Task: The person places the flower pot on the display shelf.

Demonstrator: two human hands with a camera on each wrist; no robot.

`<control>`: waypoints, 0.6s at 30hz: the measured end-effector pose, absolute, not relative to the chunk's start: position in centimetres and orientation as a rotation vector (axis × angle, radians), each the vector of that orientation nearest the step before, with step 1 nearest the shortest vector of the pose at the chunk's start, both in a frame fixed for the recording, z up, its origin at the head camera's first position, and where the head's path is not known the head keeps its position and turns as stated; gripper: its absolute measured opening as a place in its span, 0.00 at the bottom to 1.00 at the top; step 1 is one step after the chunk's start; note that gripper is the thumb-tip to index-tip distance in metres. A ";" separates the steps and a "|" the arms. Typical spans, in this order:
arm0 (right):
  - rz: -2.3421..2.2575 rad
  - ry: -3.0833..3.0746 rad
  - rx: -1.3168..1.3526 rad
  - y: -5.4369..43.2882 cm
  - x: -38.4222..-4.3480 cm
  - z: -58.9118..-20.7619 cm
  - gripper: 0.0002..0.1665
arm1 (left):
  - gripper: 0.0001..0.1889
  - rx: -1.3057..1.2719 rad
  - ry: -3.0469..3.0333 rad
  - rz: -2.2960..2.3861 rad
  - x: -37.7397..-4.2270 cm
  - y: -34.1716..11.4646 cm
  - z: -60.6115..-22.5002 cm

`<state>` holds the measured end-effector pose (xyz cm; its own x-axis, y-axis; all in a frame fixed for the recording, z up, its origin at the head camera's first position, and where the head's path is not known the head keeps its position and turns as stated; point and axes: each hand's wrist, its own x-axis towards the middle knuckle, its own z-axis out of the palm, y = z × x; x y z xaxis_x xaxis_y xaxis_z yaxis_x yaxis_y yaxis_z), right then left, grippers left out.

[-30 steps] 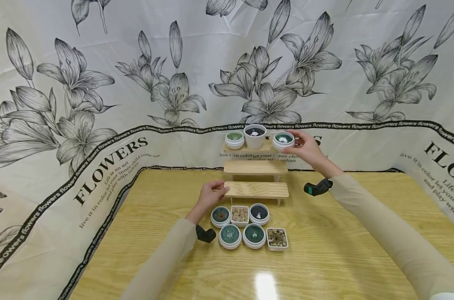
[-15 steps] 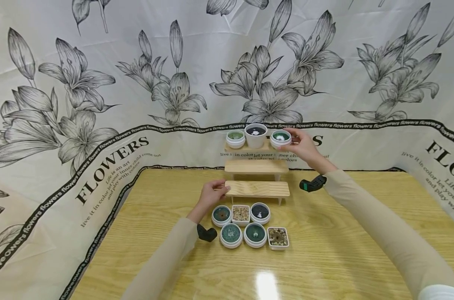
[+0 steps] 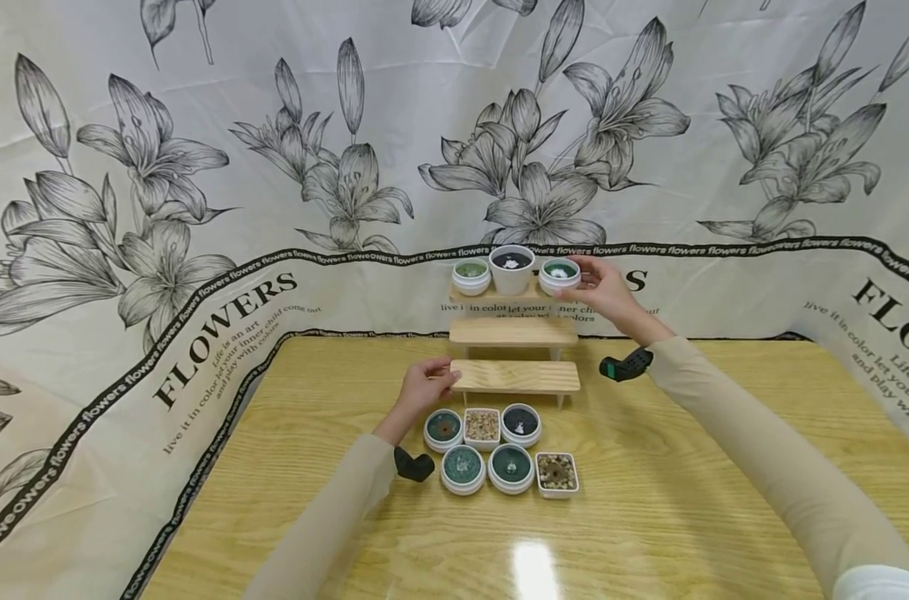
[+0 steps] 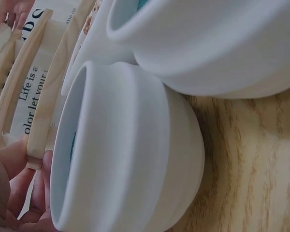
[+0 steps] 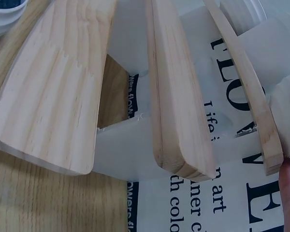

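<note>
In the head view, my right hand (image 3: 610, 292) grips a small round white pot (image 3: 559, 286) with green contents and a white patch. That pot sits at the right end of the top board (image 3: 536, 293) of a three-tier wooden stand; its lower side (image 5: 286, 116) shows at the right wrist view's edge. A taller white pot (image 3: 511, 282) and another round pot (image 3: 471, 284) share the board. My left hand (image 3: 422, 387) pinches the left end of the lowest board (image 3: 517, 377), thumb above and fingers below in the left wrist view.
The middle board (image 3: 512, 332) carries no pots. In front of the stand, several round pots and two square ones cluster on the wooden table (image 3: 671, 500), among them a square pebble-filled pot (image 3: 556, 487). A flower-printed cloth (image 3: 274, 208) hangs behind.
My right hand has brought the pot a short way left, closer to the taller pot on the top board. The left hand keeps its hold on the lowest board.
</note>
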<state>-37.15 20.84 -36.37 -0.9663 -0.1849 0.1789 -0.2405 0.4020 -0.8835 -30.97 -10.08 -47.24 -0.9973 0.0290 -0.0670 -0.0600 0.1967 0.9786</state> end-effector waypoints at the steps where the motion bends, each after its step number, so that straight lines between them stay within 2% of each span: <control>1: 1.636 -2.599 0.386 20.9 -37.2 -36.3 0.44 | 0.21 -0.032 2.373 1.948 -31.0 -10.1 -47.2; 18: 1.612 -2.592 0.377 20.5 -37.4 -36.2 0.42 | 0.21 -0.042 2.384 1.936 -30.9 -10.1 -47.0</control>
<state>-37.37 20.50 -36.22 -0.9679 -0.1719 0.1835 -0.2405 0.4211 -0.8745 -30.88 -10.10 -47.04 -0.9971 0.0236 -0.0719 -0.0655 0.2061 0.9763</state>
